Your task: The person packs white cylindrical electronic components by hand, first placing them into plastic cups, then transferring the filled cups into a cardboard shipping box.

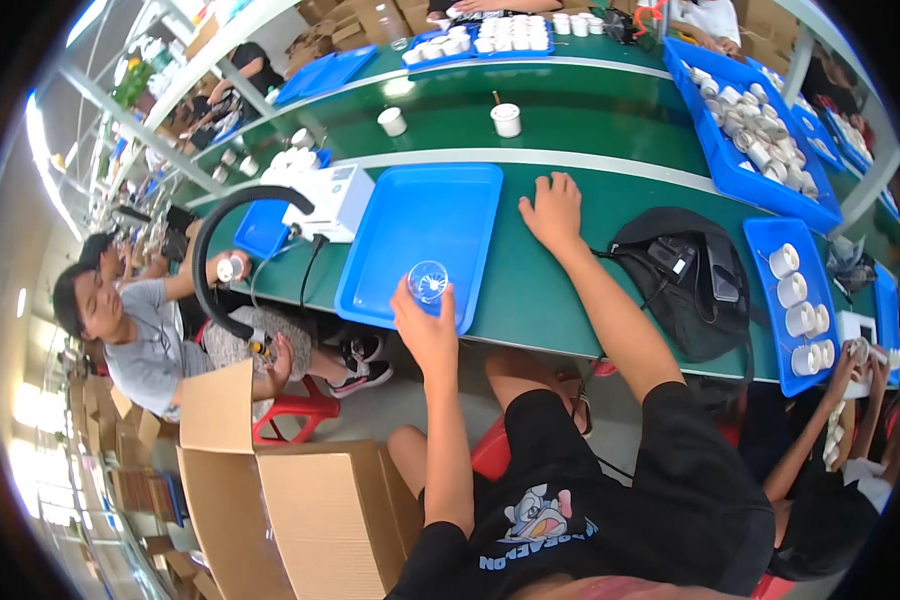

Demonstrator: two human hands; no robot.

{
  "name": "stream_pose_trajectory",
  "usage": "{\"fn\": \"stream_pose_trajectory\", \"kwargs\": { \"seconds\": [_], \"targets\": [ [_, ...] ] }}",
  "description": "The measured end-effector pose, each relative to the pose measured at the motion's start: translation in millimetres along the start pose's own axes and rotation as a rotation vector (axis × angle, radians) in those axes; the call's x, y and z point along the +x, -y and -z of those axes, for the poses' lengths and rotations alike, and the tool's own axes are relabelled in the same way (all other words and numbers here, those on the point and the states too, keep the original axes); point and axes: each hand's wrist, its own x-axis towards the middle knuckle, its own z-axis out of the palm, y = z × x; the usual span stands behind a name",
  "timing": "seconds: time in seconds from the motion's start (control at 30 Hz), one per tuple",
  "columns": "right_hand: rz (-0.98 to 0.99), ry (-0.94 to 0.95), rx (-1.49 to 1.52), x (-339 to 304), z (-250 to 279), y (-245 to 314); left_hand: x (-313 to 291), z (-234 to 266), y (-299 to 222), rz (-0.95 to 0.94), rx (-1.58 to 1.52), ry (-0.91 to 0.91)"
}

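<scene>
My left hand (428, 328) is closed around a small clear round cup (428, 282), held above the near end of a blue tray (425, 215). The cup is see-through, with a whitish pattern or part at its middle that is too small to make out. My right hand (555, 212) lies on the green workbench (540, 290) to the right of the tray, fingers stretched out and nothing in them.
A black backpack (675, 280) lies right of my right arm. Beyond it are blue trays (760, 285) of white cylindrical parts. A white machine (332, 203) with a black hose (202, 255) stands left. An open cardboard box (315, 520) is by my left. Co-workers sit on both sides.
</scene>
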Motion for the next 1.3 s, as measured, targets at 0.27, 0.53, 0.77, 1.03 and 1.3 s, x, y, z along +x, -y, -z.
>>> {"fn": "stream_pose_trajectory", "kwargs": {
  "seconds": [0.27, 0.53, 0.77, 1.03, 1.3],
  "targets": [
    [0.007, 0.012, 0.028, -2, -1, 4, 0, 4, -1, 0.004, -0.053, 0.008],
    [0.003, 0.003, 0.008, 0, -2, 4, 2, 4, 0, 0.001, 0.007, 0.056],
    [-0.022, 0.036, -0.091, -1, 5, 9, -3, -2, 8, -0.033, -0.019, 0.014],
    [-0.036, -0.049, 0.017, 0, 6, 8, -2, -4, 4, -0.008, 0.001, 0.044],
    [-0.039, -0.006, -0.014, 0, 3, 11, 0, 0, -3, -0.016, 0.025, 0.023]
  ]
}}
